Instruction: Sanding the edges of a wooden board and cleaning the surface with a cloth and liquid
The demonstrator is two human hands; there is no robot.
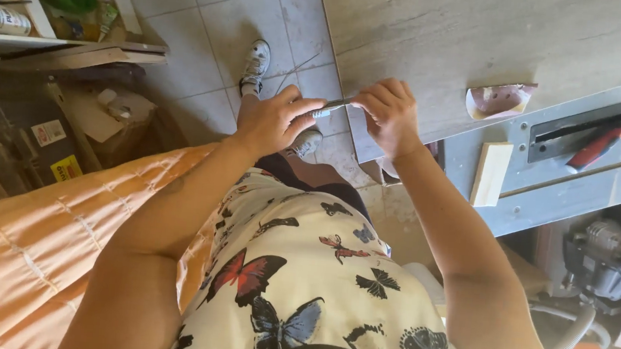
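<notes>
My left hand (274,123) and my right hand (391,114) each pinch one end of a thin grey metal tool (331,107), held level between them in front of my body. It looks like a small file or blade; I cannot tell which. The tool hovers at the near corner of a pale wooden board (487,33), just above the tiled floor (218,32). Below my hands are my butterfly-print top (302,271) and my white shoes (255,65).
On the board lies a curled piece of sandpaper (496,101). A small wooden block (490,174) and a red-handled tool (597,147) rest on the grey metal bench (570,197). Shelves with cans and bottles (10,13) stand left; a machine (603,252) sits lower right.
</notes>
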